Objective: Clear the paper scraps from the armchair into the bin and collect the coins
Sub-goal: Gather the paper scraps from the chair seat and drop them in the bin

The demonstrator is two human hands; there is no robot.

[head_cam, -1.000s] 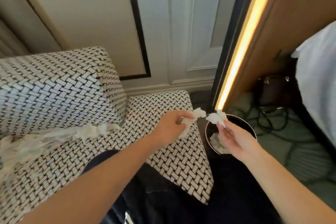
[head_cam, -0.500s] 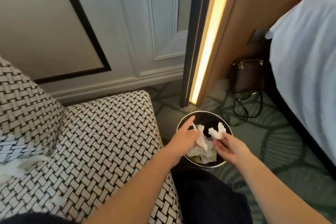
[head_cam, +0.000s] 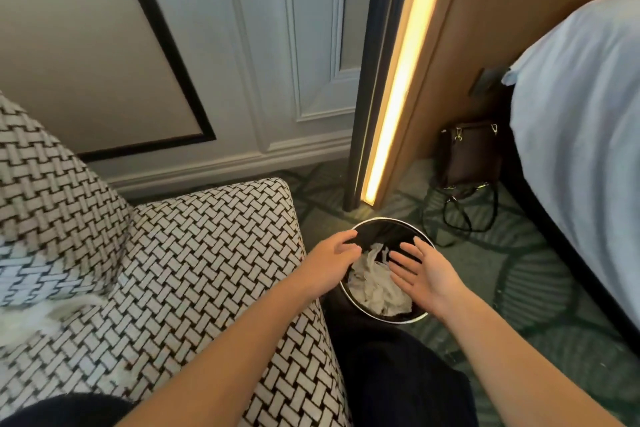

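Note:
A round black bin (head_cam: 388, 224) with a silver rim stands on the carpet beside the woven black-and-white armchair (head_cam: 194, 253). Crumpled white paper scraps (head_cam: 375, 282) lie inside the bin. My left hand (head_cam: 332, 262) hovers over the bin's left rim with relaxed fingers and holds nothing. Over the bin's right side my right hand (head_cam: 420, 274) is spread flat, fingers straight, also holding nothing. More white scraps (head_cam: 31, 317) lie blurred on the armchair seat at the far left. No coins are visible.
A brown handbag (head_cam: 469, 152) with a looped black strap sits on the green carpet behind the bin. A bed with white linen (head_cam: 581, 135) fills the right side. A lit wooden panel (head_cam: 398, 87) and the wall stand behind.
Both hands let go of their paper scraps, which dropped into the bin; the fingers have opened. The view has shifted slightly to the right and closer to the bin.

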